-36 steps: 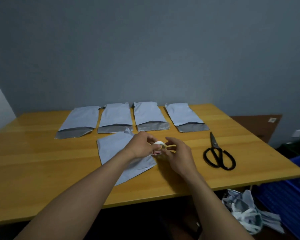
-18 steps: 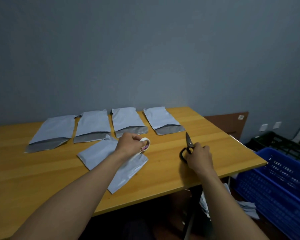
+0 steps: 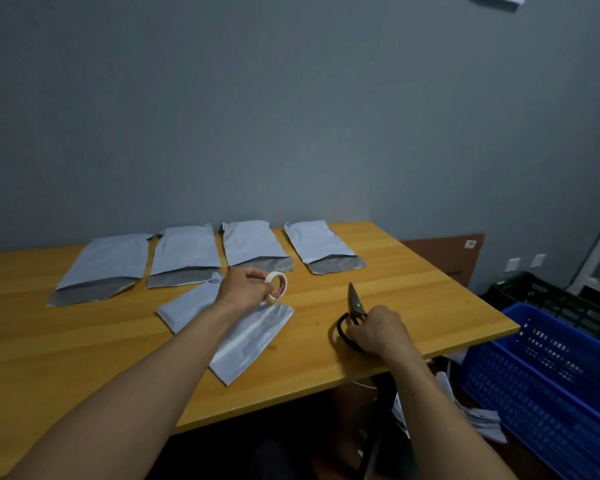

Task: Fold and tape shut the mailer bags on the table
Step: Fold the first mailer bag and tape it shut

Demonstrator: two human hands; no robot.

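Several pale blue mailer bags lie in a row at the back of the wooden table (image 3: 413, 271), their grey flaps open toward me; the rightmost one (image 3: 317, 242) is nearest the table's right edge. A folded mailer bag (image 3: 253, 336) lies at an angle in front of that row, under my left forearm. My left hand (image 3: 245, 285) holds a small white roll of tape (image 3: 277, 285) above this bag. My right hand (image 3: 378, 330) grips the black handles of the scissors (image 3: 355, 304), whose blades point away from me and rest on the table.
A blue plastic crate (image 3: 551, 368) stands on the floor right of the table, with a black crate (image 3: 541, 296) behind it. Crumpled paper scraps (image 3: 478, 417) lie on the floor below the table's right corner. A grey wall rises behind the table.
My right hand left the tape roll, moved right and took hold of the scissors' handles. My left hand kept the tape roll. The camera view swung to the right.
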